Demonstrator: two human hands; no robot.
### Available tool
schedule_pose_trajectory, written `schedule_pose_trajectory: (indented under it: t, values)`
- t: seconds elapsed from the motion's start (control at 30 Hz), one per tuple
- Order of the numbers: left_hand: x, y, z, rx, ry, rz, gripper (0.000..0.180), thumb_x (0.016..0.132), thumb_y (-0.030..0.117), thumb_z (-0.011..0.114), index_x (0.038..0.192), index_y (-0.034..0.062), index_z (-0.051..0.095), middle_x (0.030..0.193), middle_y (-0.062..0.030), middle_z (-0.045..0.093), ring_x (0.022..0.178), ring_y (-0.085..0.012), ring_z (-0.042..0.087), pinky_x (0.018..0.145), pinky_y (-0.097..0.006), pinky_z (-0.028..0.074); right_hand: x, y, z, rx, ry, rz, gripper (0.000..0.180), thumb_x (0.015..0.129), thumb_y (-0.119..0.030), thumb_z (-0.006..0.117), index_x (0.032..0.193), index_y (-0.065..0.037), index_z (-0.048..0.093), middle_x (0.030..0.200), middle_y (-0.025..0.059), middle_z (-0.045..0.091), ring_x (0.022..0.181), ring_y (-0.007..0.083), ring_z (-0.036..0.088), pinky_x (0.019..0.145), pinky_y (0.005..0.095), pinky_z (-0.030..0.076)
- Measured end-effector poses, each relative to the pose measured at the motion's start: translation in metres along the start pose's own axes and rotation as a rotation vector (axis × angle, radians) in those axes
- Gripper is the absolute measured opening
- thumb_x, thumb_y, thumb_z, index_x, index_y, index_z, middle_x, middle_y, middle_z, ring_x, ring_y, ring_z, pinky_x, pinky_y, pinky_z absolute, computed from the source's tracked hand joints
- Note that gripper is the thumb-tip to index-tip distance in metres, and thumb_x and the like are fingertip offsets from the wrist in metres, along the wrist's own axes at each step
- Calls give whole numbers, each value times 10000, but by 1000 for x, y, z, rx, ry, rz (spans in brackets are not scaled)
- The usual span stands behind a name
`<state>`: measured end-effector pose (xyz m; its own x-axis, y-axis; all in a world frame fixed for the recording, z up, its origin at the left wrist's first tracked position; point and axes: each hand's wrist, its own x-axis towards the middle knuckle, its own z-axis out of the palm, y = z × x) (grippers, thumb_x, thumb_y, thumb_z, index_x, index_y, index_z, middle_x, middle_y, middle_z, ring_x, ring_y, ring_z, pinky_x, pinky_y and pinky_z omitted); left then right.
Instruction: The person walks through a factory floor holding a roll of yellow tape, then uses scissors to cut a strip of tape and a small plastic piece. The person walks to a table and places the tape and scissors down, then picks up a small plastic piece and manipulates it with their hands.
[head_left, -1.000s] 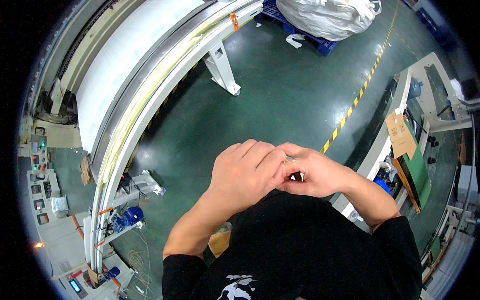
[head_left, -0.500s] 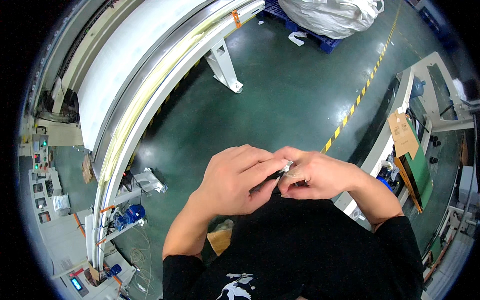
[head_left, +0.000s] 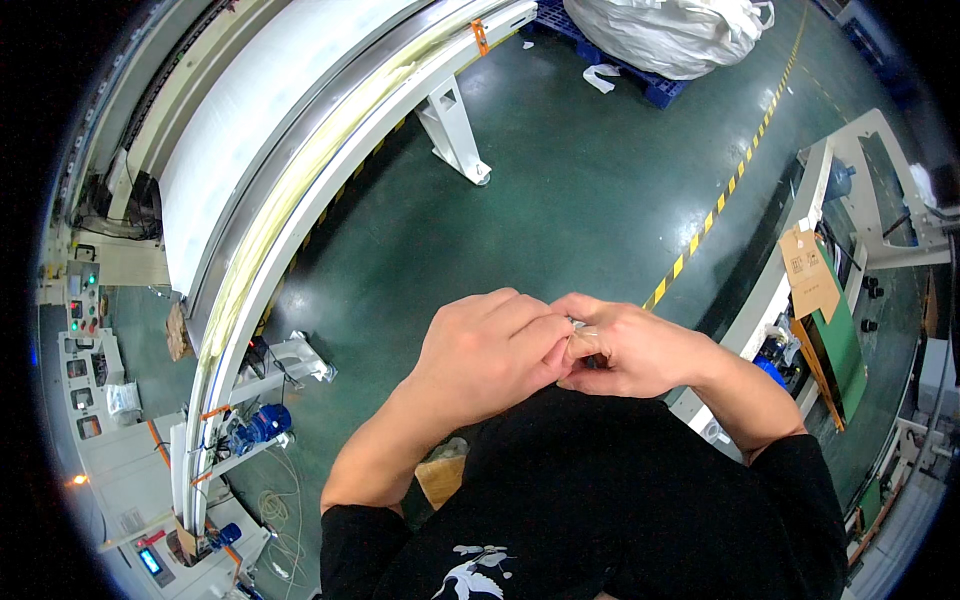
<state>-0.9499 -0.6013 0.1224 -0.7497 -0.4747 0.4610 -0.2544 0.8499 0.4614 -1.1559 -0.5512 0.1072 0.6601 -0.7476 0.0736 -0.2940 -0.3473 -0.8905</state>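
Close in front of my chest, my left hand (head_left: 490,350) and my right hand (head_left: 640,348) meet at the fingertips. Both are closed. A small whitish, crumpled scrap (head_left: 577,325) peeks out between them, and a thin see-through or yellowish strip seems to lie along my right fingers. My right thumb and forefinger pinch the scrap. The left fingers press together against it, and they cover most of it. Its exact kind is too small to tell.
A long white machine frame (head_left: 300,215) with pale yellow strands curves along the left, beside a blue motor (head_left: 268,423). At the right stands a white frame (head_left: 760,310) with a brown cardboard tag (head_left: 808,272). A large white sack (head_left: 670,35) sits on a blue pallet (head_left: 662,92).
My left fingers have drawn together and closed in against the right fingertips, hiding more of the whitish scrap. The view has shifted slightly.
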Motion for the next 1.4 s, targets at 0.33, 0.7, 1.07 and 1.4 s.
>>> schedule_pose_trajectory:
  t: [0.33, 0.7, 1.07, 1.4]
  values:
    - [-5, 5, 14, -14, 75, -50, 113, 710, 105, 716, 777, 88, 627, 761, -33, 632, 646, -193, 627, 555, -301, 513, -5, -9, -4, -166, -50, -38, 89, 812, -129, 667, 834, -57, 618, 1220, 193, 521, 864, 342, 633, 710, 403, 559]
    - [-12, -2, -2, -273, 43, -163, 248, 708, 22, 749, 944, 84, 710, 809, -74, 680, 674, -231, 657, 590, -306, 525, -7, -15, 0, -362, -31, 35, 104, 821, -138, 650, 807, -42, 612, 1304, 204, 441, 766, 304, 661, 658, 399, 576]
    - [-13, 2, -4, -71, 8, 97, 251, 646, 46, 762, 882, 97, 695, 766, -26, 658, 620, -194, 632, 525, -300, 492, -4, -11, 4, -285, 10, -7, 134, 861, -167, 647, 829, -36, 656, 1320, 193, 452, 780, 278, 675, 706, 378, 576]
    - [-19, 11, 10, -66, 92, -29, 204, 660, 58, 741, 841, 97, 656, 756, -11, 635, 641, -182, 620, 549, -294, 501, -4, -18, 8, -508, 63, -10, 93, 793, -133, 630, 810, -47, 660, 1351, 208, 441, 686, 293, 668, 605, 383, 571]
